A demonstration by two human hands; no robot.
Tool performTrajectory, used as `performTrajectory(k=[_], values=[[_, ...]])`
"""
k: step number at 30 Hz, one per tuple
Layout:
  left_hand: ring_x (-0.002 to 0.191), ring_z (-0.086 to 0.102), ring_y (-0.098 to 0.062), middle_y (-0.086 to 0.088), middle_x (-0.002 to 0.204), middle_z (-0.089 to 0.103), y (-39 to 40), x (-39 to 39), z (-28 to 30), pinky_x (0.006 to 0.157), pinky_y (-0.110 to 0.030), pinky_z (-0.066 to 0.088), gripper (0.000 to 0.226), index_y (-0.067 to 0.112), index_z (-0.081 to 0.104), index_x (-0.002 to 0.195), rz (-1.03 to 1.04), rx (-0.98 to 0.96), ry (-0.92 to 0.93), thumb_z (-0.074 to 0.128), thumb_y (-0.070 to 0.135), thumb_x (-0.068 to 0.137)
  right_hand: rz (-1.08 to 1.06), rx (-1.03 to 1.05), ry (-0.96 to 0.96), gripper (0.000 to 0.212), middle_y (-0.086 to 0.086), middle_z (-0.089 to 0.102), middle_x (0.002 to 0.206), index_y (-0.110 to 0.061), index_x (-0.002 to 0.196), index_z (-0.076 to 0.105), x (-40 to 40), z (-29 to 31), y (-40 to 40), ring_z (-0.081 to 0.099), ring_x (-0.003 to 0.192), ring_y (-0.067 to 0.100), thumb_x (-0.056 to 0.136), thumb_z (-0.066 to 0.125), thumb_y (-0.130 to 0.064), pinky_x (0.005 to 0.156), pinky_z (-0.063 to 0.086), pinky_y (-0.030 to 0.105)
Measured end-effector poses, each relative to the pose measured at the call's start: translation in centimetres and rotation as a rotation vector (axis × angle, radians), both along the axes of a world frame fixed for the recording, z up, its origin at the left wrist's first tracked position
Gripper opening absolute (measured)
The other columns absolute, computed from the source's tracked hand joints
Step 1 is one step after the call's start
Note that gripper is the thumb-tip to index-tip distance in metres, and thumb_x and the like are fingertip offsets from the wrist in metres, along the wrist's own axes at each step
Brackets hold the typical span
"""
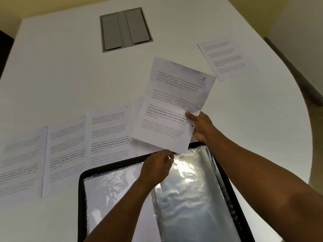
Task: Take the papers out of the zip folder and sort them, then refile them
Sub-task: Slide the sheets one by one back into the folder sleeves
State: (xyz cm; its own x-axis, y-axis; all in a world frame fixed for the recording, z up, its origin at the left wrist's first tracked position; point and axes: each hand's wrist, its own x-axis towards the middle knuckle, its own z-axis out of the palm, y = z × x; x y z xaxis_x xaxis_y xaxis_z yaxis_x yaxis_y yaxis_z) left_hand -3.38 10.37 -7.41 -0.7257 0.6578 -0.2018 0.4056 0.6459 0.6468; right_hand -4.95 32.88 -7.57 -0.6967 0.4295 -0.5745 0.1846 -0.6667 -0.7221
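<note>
Your right hand (201,127) holds a printed sheet (174,105) up above the table (61,67). The thumb lies across the sheet's right edge and the fingers curl behind it, so the page is pinched between them. A handwritten "5" sits near the sheet's top right corner, well above your thumb, and two punched holes show along the edge just beside it.

Your left hand (157,165) is at the sheet's bottom corner, fingers bunched together and curled. Its fingertips meet the corner of the page and the top edge of a clear plastic sleeve (188,189), but you cannot tell which of the two they actually pinch.

Below both hands lies the open zip folder (80,198), black-rimmed and spread flat. The shiny empty sleeve is on its right half, directly under your left fingers. The left half (111,189) shows a white page under crinkled plastic, left of your left wrist.

Three more printed papers (66,154) lie in an overlapping row on the table, left of your left hand and touching the folder's far edge. One single page (227,58) lies well apart, beyond your right fingers toward the far right. A grey hatch (125,29) is set into the table farther back.
</note>
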Motion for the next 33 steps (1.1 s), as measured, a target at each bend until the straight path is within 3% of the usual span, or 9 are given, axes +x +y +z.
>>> performTrajectory(k=[4, 8, 12, 16, 20, 24, 33], values=[[0.075, 0.059, -0.004, 0.013, 0.082, 0.065, -0.6, -0.2, -0.3, 0.070, -0.027, 0.051, 0.010, 0.027, 0.065, 0.097, -0.009, 0.032, -0.013, 0.057, 0.030, 0.092, 0.141, 0.058, -0.095, 0.032, 0.011, 0.071, 0.113, -0.013, 0.116, 0.065, 0.7, -1.3, 0.4, 0.067, 0.105, 0.031, 0.085, 0.070, -0.007, 0.089, 0.053, 0.052], [0.071, 0.056, 0.000, 0.016, 0.075, 0.060, -0.8, -0.7, -0.5, 0.064, -0.018, 0.043, 0.012, 0.031, 0.062, 0.099, 0.002, 0.007, -0.024, 0.062, 0.037, 0.089, 0.291, 0.092, -0.116, 0.035, 0.013, 0.070, 0.116, -0.009, 0.121, 0.063, 1.1, -1.5, 1.5, 0.067, 0.106, 0.031, 0.087, 0.069, -0.006, 0.090, 0.053, 0.051], [0.067, 0.056, -0.001, 0.012, 0.072, 0.061, -2.1, -1.7, -0.4, 0.064, -0.020, 0.045, 0.021, 0.029, 0.058, 0.101, -0.063, -0.104, -0.094, 0.067, 0.035, 0.083, 0.390, 0.150, -0.191, 0.035, 0.010, 0.071, 0.113, -0.011, 0.122, 0.063, 1.2, -1.6, 2.9, 0.067, 0.104, 0.030, 0.088, 0.069, -0.008, 0.090, 0.053, 0.052], [0.073, 0.057, -0.004, 0.015, 0.077, 0.061, -3.2, -2.9, -0.3, 0.066, -0.020, 0.044, 0.010, 0.025, 0.066, 0.090, -0.104, -0.217, -0.090, 0.060, 0.022, 0.084, 0.402, 0.160, -0.187, 0.037, 0.012, 0.069, 0.117, -0.009, 0.124, 0.062, 0.9, -1.8, 3.5, 0.067, 0.105, 0.031, 0.087, 0.068, -0.006, 0.090, 0.053, 0.050], [0.074, 0.058, -0.008, 0.012, 0.081, 0.063, -3.0, -3.2, -0.1, 0.066, -0.028, 0.048, 0.008, 0.027, 0.059, 0.091, -0.126, -0.209, -0.067, 0.051, 0.026, 0.092, 0.537, 0.171, -0.171, 0.042, 0.010, 0.070, 0.115, -0.012, 0.123, 0.063, 0.4, -1.9, 2.8, 0.067, 0.106, 0.030, 0.083, 0.074, -0.010, 0.093, 0.052, 0.051], [0.069, 0.055, -0.011, 0.010, 0.080, 0.062, -2.3, -2.9, -0.2, 0.059, -0.027, 0.037, 0.010, 0.028, 0.052, 0.097, -0.167, -0.206, 0.036, 0.043, 0.030, 0.098, 0.609, 0.220, -0.198, 0.040, 0.008, 0.071, 0.114, -0.013, 0.122, 0.062, 0.0, -1.6, 1.9, 0.068, 0.104, 0.027, 0.084, 0.072, -0.006, 0.091, 0.054, 0.047], [0.065, 0.057, -0.003, 0.014, 0.067, 0.060, -3.3, -3.6, -0.6, 0.063, -0.023, 0.048, 0.004, 0.030, 0.062, 0.092, -0.035, -0.141, -0.064, 0.063, 0.030, 0.089, 0.598, 0.238, -0.193, 0.040, 0.006, 0.070, 0.116, -0.014, 0.123, 0.062, 0.3, -1.4, 5.4, 0.067, 0.107, 0.026, 0.084, 0.071, -0.007, 0.095, 0.052, 0.045]])
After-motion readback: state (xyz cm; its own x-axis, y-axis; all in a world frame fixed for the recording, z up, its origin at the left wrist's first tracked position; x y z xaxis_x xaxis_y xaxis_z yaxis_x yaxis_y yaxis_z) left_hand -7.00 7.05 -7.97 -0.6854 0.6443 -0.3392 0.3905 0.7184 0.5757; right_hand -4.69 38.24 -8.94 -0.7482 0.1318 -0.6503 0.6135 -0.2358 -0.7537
